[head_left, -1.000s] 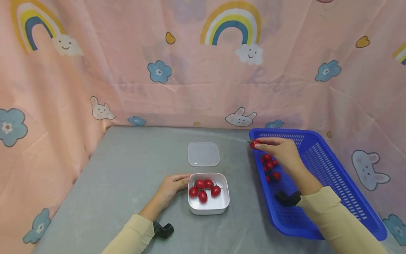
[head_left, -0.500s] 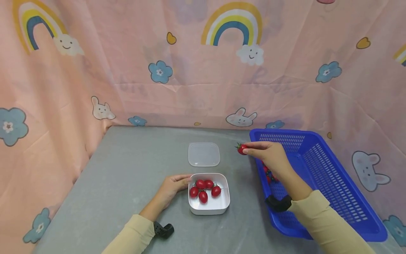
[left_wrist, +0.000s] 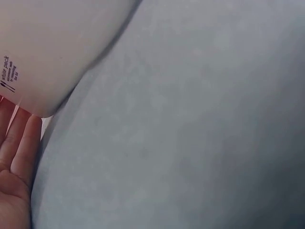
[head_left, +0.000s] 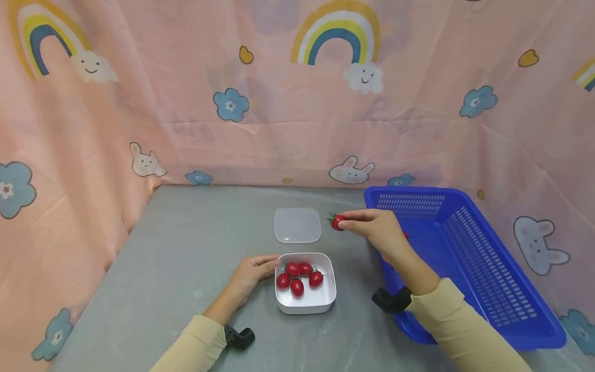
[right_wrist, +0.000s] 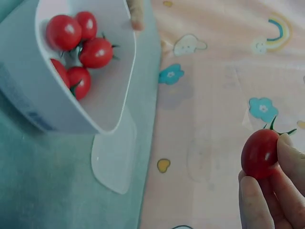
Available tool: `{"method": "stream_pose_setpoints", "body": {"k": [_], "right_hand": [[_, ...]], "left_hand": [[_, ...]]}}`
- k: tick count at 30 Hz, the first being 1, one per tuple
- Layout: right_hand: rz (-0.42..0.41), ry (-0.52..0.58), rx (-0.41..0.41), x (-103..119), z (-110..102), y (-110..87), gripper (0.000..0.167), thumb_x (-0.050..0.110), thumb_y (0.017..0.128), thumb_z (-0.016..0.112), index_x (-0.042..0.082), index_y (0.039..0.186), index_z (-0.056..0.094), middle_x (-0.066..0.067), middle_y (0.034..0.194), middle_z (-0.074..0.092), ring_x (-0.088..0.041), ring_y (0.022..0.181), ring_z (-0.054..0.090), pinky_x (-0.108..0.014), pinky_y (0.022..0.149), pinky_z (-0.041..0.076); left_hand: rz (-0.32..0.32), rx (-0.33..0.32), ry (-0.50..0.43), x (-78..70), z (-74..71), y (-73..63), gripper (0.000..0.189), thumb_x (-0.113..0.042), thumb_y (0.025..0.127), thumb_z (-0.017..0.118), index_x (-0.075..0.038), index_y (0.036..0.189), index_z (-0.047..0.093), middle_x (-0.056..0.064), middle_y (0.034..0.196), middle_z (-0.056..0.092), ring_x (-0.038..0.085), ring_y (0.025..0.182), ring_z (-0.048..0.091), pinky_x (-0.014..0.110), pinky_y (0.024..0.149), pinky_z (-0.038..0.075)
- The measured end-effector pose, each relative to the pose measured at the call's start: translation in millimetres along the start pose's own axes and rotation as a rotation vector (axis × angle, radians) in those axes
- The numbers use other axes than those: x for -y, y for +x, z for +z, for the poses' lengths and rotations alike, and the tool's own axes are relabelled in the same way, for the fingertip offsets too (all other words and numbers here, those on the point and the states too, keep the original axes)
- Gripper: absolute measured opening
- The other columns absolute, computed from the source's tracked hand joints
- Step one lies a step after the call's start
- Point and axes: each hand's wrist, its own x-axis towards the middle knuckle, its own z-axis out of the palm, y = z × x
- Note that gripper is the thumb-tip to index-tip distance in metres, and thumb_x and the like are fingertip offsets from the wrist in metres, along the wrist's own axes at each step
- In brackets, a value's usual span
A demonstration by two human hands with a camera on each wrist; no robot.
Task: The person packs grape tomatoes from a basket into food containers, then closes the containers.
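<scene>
My right hand [head_left: 378,230] pinches a red cherry tomato [head_left: 337,222] with a green stem between thumb and fingertips, in the air to the right of the clear lid. The same cherry tomato [right_wrist: 260,153] shows close up in the right wrist view. My left hand [head_left: 251,274] holds the left side of a white square container [head_left: 307,310], thumb at the rim and fingers along the outer wall. Several cherry tomatoes [head_left: 297,288] lie in the container, mostly on its left side. In the left wrist view, fingers [left_wrist: 26,148] reach along the container's printed wall.
A clear lid [head_left: 297,226] lies flat on the grey table [head_left: 200,222] behind the container. On the right stands a large blue plastic basket [head_left: 502,258], partly behind my right forearm, which hides most of the tomatoes in it. A patterned pink curtain [head_left: 279,134] hangs behind.
My right hand has carried the cherry tomato left from over the basket's edge, toward the lid. The left hand and the container have stayed in place.
</scene>
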Motion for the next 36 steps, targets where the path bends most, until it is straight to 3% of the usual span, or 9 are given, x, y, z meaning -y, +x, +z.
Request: {"method": "stream_pose_setpoints", "body": {"k": [9,17,22,27,36], "right_hand": [[-0.003,0.042,0.018,11,15,-12.8,0.042,0.029,0.085,0.079,0.005,0.118,0.073,-0.002,0.101,0.078,-0.025,0.114,0.061,-0.046,0.101,0.047],[0.003,0.009,0.022,13,30,-19.2,0.039,0.031,0.085,0.079,0.008,0.116,0.075,-0.007,0.105,0.077,-0.022,0.109,0.066,-0.048,0.101,0.049],[-0.007,0.027,0.012,14,38,-26.4,0.035,0.028,0.084,0.081,0.009,0.113,0.076,-0.007,0.105,0.077,-0.022,0.11,0.066,-0.051,0.103,0.048],[-0.024,0.078,0.012,17,49,-38.9,0.032,0.022,0.083,0.082,0.007,0.11,0.077,-0.008,0.105,0.077,-0.02,0.107,0.069,-0.044,0.101,0.051],[-0.037,0.095,0.034,4,69,-49.2,0.026,0.018,0.08,0.083,0.005,0.103,0.078,-0.009,0.098,0.078,-0.017,0.094,0.071,-0.03,0.084,0.059]], "left_hand": [[-0.003,-0.008,-0.004,-1.0,0.1,-0.6,0.039,-0.014,0.093,0.068,0.01,0.124,0.064,0.009,0.118,0.072,0.0,0.094,0.067,0.02,0.088,0.054],[-0.007,-0.007,-0.014,-1.2,0.4,-0.7,0.039,-0.013,0.093,0.068,0.01,0.124,0.063,0.005,0.115,0.074,0.0,0.093,0.068,0.02,0.087,0.054],[-0.005,-0.003,-0.013,-0.5,-0.8,-1.0,0.04,-0.014,0.093,0.068,0.01,0.124,0.063,0.009,0.118,0.073,0.0,0.093,0.068,0.02,0.088,0.054],[-0.006,-0.019,-0.007,0.6,-0.7,-1.6,0.039,-0.014,0.093,0.068,0.01,0.124,0.064,0.012,0.12,0.072,-0.001,0.094,0.067,0.019,0.088,0.054],[-0.016,-0.02,0.019,0.3,0.2,0.0,0.039,-0.016,0.093,0.068,0.008,0.124,0.065,0.013,0.123,0.071,0.0,0.095,0.067,0.02,0.088,0.054]]}}
